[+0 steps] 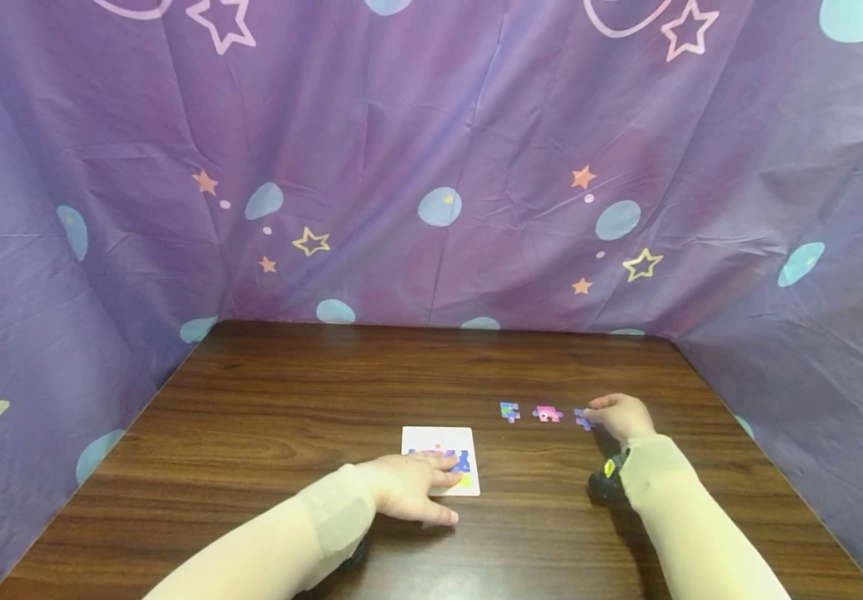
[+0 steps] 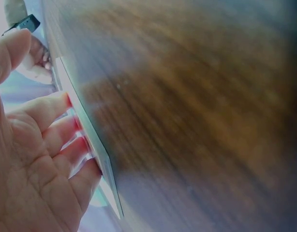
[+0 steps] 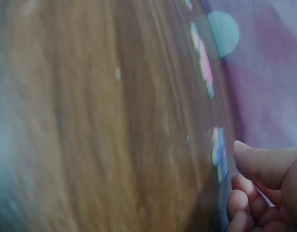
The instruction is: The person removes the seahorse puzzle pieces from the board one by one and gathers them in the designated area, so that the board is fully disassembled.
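Right wrist | blue puzzle piece point(image 3: 218, 153) | just beside right grip point(image 1: 622, 417)

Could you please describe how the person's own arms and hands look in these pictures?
Both arms wear long, pale cream fabric sleeves with plain, band-like cuffs; the left hand and right hand are gloveless. A black device with a yellow marking is at the right wrist; a dark object partly shows beneath the left cuff.
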`<state>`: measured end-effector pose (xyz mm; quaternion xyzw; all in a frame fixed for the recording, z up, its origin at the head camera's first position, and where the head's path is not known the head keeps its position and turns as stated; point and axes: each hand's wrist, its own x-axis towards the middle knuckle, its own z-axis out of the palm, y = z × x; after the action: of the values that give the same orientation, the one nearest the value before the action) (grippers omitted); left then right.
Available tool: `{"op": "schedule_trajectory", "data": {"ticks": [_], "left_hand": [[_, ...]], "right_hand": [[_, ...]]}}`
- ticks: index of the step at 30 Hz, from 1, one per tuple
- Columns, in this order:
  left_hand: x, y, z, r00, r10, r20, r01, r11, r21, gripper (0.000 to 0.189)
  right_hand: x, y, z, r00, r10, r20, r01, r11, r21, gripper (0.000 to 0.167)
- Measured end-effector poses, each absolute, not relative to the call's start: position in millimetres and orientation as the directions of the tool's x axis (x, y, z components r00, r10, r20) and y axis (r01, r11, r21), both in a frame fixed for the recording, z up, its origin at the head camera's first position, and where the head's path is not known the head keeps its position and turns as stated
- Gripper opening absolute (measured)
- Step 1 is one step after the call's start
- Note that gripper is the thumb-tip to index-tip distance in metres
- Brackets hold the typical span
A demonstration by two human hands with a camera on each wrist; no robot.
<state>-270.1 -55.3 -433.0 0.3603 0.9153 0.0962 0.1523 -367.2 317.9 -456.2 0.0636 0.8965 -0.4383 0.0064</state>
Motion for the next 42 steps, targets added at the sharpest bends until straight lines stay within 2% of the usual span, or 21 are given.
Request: {"op": "schedule_trajectory", "data": {"ticks": [6, 12, 18, 24, 32, 42], "left_hand": [[-270, -56, -433, -0.692, 0.696, -0.194, 0.641, 0.715, 0.279, 0.069], [-271, -55, -436, -0.687, 0.699, -0.199, 0.642, 0.712, 0.285, 0.069], [-273, -56, -437, -0.68, 0.702, -0.212, 0.64, 0.709, 0.295, 0.07], [-273, -56, -435, -0.673, 0.706, -0.219, 0.643, 0.705, 0.299, 0.07], [-271, -56, -433, -0.671, 0.712, -0.205, 0.653, 0.699, 0.29, 0.069], [-274, -60, -433, -0.675, 0.705, -0.219, 0.613, 0.701, 0.365, 0.069]], "right_hand": [[-368, 295, -451, -0.998, 0.06, 0.024, 0.016, 0.597, -0.802, 0.03], [-363, 251, -449, -0.997, -0.04, 0.065, -0.076, 0.565, -0.821, 0.023], [-344, 199, -448, -0.984, -0.176, 0.021, -0.114, 0.535, -0.837, 0.022], [-329, 169, -459, -0.935, -0.355, 0.004, -0.189, 0.487, -0.853, 0.028], [-326, 162, -475, -0.927, -0.362, 0.099, -0.289, 0.519, -0.804, 0.033], [-322, 159, -477, -0.929, -0.34, 0.148, -0.325, 0.556, -0.765, 0.034]]}}
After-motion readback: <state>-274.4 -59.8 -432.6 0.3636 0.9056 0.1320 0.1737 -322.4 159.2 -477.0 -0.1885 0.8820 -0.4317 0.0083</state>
